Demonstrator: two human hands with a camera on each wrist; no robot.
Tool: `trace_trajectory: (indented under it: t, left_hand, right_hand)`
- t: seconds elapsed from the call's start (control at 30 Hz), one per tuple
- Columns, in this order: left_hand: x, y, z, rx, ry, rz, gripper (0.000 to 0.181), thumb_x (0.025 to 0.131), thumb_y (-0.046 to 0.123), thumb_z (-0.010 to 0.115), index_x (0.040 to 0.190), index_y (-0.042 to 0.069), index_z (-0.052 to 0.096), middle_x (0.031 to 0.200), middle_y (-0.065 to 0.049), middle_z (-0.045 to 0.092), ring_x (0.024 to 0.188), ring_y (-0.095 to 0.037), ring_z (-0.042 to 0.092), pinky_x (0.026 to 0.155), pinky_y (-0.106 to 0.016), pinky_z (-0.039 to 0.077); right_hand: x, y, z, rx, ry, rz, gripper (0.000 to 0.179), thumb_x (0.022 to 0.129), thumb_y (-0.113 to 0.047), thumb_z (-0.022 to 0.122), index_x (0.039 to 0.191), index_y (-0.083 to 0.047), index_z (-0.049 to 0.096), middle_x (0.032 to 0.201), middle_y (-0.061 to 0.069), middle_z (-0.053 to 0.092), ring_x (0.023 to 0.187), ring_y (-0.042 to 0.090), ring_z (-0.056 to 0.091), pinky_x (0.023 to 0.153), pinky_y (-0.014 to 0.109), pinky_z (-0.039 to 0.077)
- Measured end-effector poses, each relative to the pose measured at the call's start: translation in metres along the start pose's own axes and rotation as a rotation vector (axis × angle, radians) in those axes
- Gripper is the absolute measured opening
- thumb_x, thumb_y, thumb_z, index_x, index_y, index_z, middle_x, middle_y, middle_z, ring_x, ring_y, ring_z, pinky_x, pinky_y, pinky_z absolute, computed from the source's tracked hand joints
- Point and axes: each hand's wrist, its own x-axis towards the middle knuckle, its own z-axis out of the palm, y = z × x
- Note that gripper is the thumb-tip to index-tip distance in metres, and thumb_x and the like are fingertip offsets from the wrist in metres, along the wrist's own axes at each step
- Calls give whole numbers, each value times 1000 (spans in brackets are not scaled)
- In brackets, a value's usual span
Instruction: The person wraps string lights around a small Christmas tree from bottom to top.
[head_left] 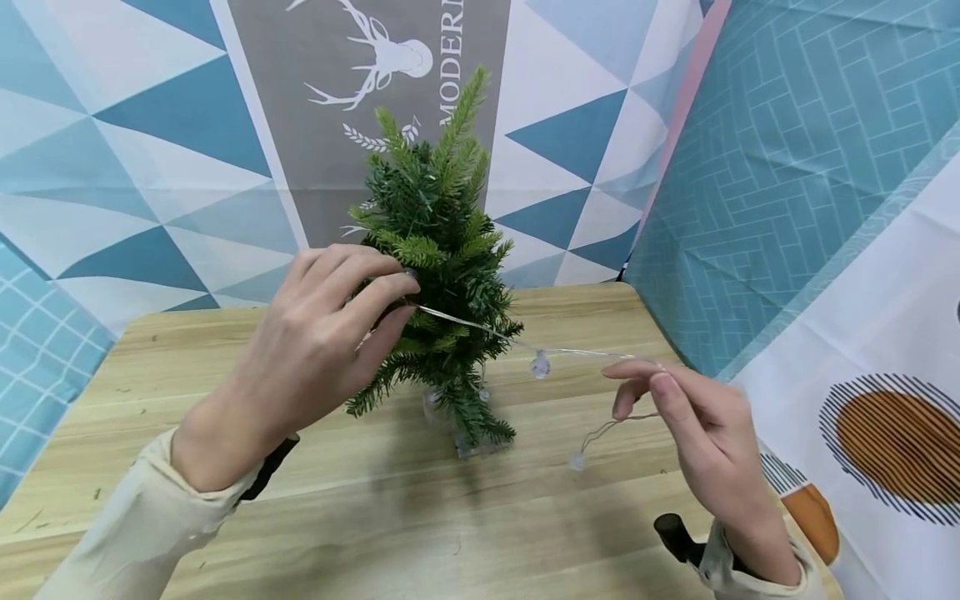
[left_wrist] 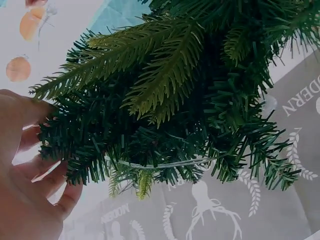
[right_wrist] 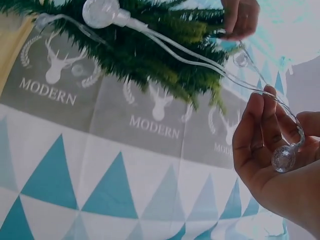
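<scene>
A small artificial Christmas tree (head_left: 442,242) stands upright on the wooden table. My left hand (head_left: 322,325) is at its front left side, thumb and index finger pinching the string lights (head_left: 465,322). From there the clear wire runs right to my right hand (head_left: 708,425), which holds it between thumb and fingers. One clear round bulb (head_left: 540,364) hangs from this span; another bulb (head_left: 577,462) dangles below the right hand. In the right wrist view a bulb (right_wrist: 283,159) hangs by the palm. The left wrist view shows wire (left_wrist: 165,164) lying along the green branches (left_wrist: 150,95).
The tree's clear base (head_left: 480,450) rests on the wooden table (head_left: 360,517). Behind stands a patterned cloth backdrop (head_left: 187,108) with a deer print; a teal cloth (head_left: 787,150) hangs on the right. More bulbs hang low by the tree's trunk.
</scene>
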Motion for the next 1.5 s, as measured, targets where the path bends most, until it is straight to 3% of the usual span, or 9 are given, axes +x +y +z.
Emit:
trace_trajectory:
  t: [0.33, 0.4, 0.57, 0.73, 0.87, 0.97, 1.13, 1.3, 1.5]
  left_hand:
    - [-4, -2, -1, -82, -11, -27, 21, 83, 4, 50, 98, -3, 62, 101, -18, 59, 98, -34, 53, 84, -45, 38]
    - [-4, -3, -1, -92, -12, -35, 21, 82, 3, 50, 98, -4, 62, 101, -18, 59, 98, -34, 53, 84, -45, 38]
    - [-5, -3, -4, -94, -31, -52, 21, 82, 2, 51, 99, -4, 61, 101, -18, 59, 98, -33, 53, 85, -45, 39]
    - [-4, -1, -7, -98, -66, -68, 20, 82, 4, 54, 99, -3, 61, 102, -18, 59, 99, -32, 52, 86, -43, 39]
    - [-4, 1, -8, -116, -67, -86, 21, 82, 5, 55, 100, -4, 60, 103, -18, 58, 100, -32, 52, 86, -42, 39]
    - [-6, 1, -8, -126, -49, -98, 23, 87, 12, 52, 101, -4, 60, 106, -19, 57, 102, -32, 51, 88, -42, 38]
    - [-11, -2, -7, -145, 15, -111, 34, 93, 23, 45, 103, -7, 57, 109, -23, 55, 105, -35, 50, 93, -40, 37]
    - [-15, -4, -11, -172, 59, -142, 36, 92, 24, 46, 103, -9, 55, 109, -24, 55, 104, -35, 49, 94, -37, 36]
    - [-20, -7, -15, -169, 87, -194, 37, 92, 25, 45, 101, -9, 56, 107, -24, 56, 102, -36, 49, 93, -36, 36]
  right_hand:
    - [-16, 26, -31, -24, 48, 170, 27, 92, 9, 34, 99, 12, 60, 72, 13, 60, 81, 20, 54, 78, 21, 38]
    - [-19, 32, -36, -26, 22, 214, 26, 92, 8, 36, 96, 10, 61, 76, 15, 61, 82, 21, 55, 78, 22, 40]
    - [-27, 47, -46, -168, -89, 402, 19, 91, -1, 47, 92, -5, 66, 87, 8, 65, 81, 18, 60, 73, 22, 48]
    - [-31, 63, -56, -292, -174, 536, 14, 89, -15, 56, 95, -19, 68, 86, -2, 66, 81, 14, 61, 71, 23, 48]
    - [-25, 72, -59, -316, -208, 526, 14, 86, -18, 60, 95, -23, 69, 89, -6, 66, 84, 12, 61, 74, 22, 48]
    - [-17, 70, -58, -313, -210, 464, 14, 84, -14, 63, 93, -21, 69, 91, -5, 66, 85, 12, 60, 75, 20, 46]
    - [2, 55, -53, -356, -184, 381, 13, 80, -7, 65, 88, -16, 70, 76, 1, 58, 66, 11, 49, 55, 23, 39]
    - [17, 52, -49, -442, -187, 440, 10, 81, -14, 66, 88, -19, 71, 65, 0, 59, 49, 12, 42, 44, 25, 36]
    - [38, 59, -42, -457, -210, 446, 5, 82, -17, 65, 84, -18, 70, 57, 6, 55, 46, 15, 44, 40, 27, 34]
